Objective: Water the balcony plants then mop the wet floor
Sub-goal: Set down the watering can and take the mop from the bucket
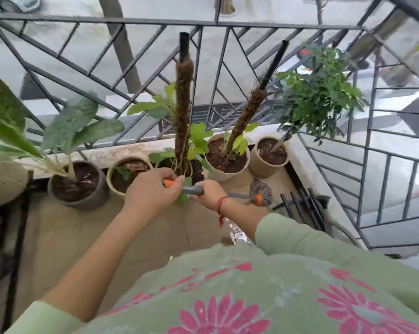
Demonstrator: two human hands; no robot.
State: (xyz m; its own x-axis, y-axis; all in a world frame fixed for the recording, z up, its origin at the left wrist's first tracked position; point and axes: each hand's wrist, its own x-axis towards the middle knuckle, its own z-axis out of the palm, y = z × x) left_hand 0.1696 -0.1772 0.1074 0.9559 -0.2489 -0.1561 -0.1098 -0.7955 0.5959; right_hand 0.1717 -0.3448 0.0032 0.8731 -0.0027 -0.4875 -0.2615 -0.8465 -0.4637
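Observation:
I hold a mop by its grey handle (191, 189). My left hand (150, 191) is closed around the orange top end. My right hand (209, 192) grips the handle just below it. The shaft runs right and down to an orange collar and the grey mop head (261, 192), which rests on the tan floor tiles (155, 237) in front of the pots. A row of potted plants stands along the ledge: a grey pot (80, 186), a cream pot (128, 172), and two moss-pole pots (227, 162).
A dark metal railing (203, 24) encloses the balcony ahead and to the right. A beige pot (270, 156) holds a bushy green plant. A black metal rack (305, 208) lies in the right corner. A ribbed pot (3, 182) sits at far left.

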